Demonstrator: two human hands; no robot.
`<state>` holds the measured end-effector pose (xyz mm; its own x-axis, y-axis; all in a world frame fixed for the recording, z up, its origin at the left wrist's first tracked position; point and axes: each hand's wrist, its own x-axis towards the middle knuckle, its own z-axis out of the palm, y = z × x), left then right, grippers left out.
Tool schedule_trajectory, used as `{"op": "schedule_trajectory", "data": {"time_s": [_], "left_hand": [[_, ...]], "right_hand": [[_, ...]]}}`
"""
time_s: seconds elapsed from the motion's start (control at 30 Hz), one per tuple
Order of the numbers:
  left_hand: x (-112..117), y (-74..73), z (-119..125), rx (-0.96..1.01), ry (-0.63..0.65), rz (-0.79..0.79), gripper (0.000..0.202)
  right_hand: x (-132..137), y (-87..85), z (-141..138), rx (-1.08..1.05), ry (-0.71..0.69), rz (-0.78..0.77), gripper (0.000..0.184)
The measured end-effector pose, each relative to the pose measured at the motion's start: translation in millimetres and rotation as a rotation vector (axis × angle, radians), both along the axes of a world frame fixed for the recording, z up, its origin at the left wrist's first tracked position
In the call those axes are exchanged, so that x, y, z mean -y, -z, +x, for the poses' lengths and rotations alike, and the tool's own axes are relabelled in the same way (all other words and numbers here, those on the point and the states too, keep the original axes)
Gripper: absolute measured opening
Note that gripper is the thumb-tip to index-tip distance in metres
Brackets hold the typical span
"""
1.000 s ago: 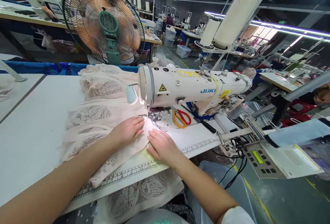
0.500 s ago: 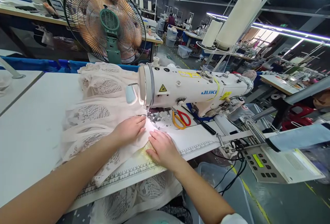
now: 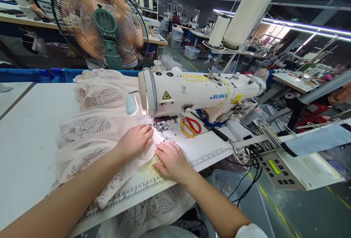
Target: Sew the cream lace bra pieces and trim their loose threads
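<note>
A pale beige garment piece with lace panels (image 3: 90, 126) is spread on the machine table, one edge lying under the needle area of a white JUKI sewing machine (image 3: 181, 93). On the cloth, left of the presser foot, my left hand (image 3: 136, 140) lies flat with its fingers stretched out. My right hand (image 3: 171, 161) rests at the cloth's near right edge, fingers extended and thumb apart; its fingertips touch the cloth. Beneath that hand is a yellowish patch (image 3: 149, 170) on the table. The fabric right under both sets of fingertips is hidden.
Scissors with red and orange handles (image 3: 190, 126) lie right of the needle, beside a black-handled tool (image 3: 219, 134). A printed ruler (image 3: 131, 190) follows the front edge, with more lace hanging below. A fan (image 3: 105, 22), thread cones (image 3: 248, 15) and a control box (image 3: 287, 170) surround the table.
The view has shifted slightly, so the machine and fan sit further left. Both hands keep nearly the same place on the cloth beside the needle.
</note>
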<state>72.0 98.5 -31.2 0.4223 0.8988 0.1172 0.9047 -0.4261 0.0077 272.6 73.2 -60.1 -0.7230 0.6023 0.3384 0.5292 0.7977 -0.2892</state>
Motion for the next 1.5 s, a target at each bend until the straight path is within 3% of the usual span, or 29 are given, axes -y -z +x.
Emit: {"op": "schedule_trajectory", "data": {"time_s": [0.2, 0.8, 1.27, 1.5], "left_hand": [[-2, 0.4, 1, -0.016, -0.024, 0.002, 0.040], [-3, 5.8, -5, -0.016, 0.034, 0.005, 0.042], [-2, 1.9, -3, -0.074, 0.002, -0.002, 0.039], [-11, 2.0, -8, -0.080, -0.001, 0.016, 0.040]], "right_hand": [[0, 1.4, -1, -0.010, 0.053, -0.002, 0.042], [-1, 2.3, 0, -0.012, 0.045, -0.010, 0.039], [-1, 4.3, 0, -0.034, 0.049, -0.016, 0.038], [-1, 1.4, -3, 0.002, 0.075, -0.031, 0.047]]}}
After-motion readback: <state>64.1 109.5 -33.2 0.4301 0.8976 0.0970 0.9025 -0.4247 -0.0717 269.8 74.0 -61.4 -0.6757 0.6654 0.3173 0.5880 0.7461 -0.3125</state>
